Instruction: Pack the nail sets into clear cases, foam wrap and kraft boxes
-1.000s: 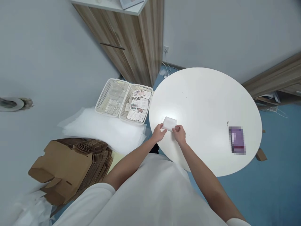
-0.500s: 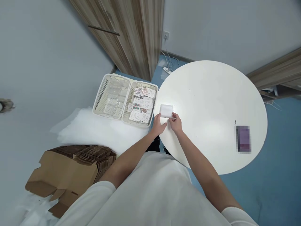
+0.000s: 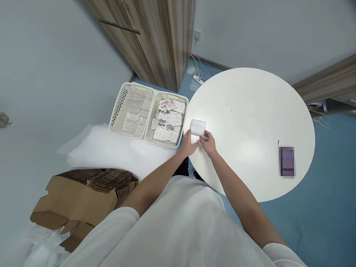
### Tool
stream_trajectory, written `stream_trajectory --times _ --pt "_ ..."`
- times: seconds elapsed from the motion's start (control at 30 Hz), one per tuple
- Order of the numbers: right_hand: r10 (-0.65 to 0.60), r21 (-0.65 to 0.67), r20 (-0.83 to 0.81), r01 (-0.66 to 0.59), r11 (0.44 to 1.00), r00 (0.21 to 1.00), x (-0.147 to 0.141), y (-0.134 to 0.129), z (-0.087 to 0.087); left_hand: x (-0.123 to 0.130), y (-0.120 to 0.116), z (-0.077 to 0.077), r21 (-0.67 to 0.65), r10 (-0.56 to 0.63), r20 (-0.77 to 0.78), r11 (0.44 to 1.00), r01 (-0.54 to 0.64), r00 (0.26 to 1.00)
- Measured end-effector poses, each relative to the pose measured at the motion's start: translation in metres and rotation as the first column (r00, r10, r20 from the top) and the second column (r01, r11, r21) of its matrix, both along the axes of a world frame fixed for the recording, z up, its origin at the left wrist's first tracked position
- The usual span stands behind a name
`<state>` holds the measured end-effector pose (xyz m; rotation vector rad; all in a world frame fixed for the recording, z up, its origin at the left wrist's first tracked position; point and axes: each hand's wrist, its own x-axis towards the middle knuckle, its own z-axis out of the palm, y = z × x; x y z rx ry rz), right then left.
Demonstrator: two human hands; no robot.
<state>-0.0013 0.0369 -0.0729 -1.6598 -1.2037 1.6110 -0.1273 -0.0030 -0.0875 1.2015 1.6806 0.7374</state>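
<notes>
A small white wrapped packet [image 3: 198,127] lies at the left edge of the round white table [image 3: 250,111]. My left hand [image 3: 188,144] touches its lower left corner, with the thumb spread away from the fingers. At the packet's lower right corner, my right hand [image 3: 208,143] has its fingers and thumb pinched together on the wrapping's edge.
Left of the table stand a basket of printed cards [image 3: 169,120] and a basket of clear plastic boxes [image 3: 132,111]. White foam sheets [image 3: 111,150] and folded brown cardboard boxes [image 3: 75,200] lie nearer. A blurred purple object [image 3: 287,161] rests on the table's right side.
The view has shifted slightly. The packet now looks a little more tilted, and both hands have stayed at its near corners.
</notes>
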Motion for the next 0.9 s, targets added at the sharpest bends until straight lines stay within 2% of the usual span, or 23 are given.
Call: stream_trajectory --times 0.23,0.53,0.8,0.9 --pt "0.011 -0.06 -0.006 -0.011 0.998 1.0 0.0 -0.006 0.014 0.004 -0.002 0.005 0.016 -0.004 0.021 1.0 0.004 1.0" --pt "0.015 -0.055 -0.013 -0.016 0.998 1.0 -0.001 -0.007 0.012 -0.002 0.0 0.001 0.015 -0.045 0.017 0.999 0.045 0.999" --pt "-0.035 -0.097 0.094 0.044 0.994 0.995 0.023 -0.022 0.003 -0.004 -0.003 0.004 0.003 0.004 -0.044 1.0 -0.004 0.999" --pt "-0.042 -0.132 0.118 0.057 0.99 0.992 0.035 -0.026 0.005 -0.004 -0.005 0.006 -0.026 0.008 -0.075 1.0 -0.01 0.997"
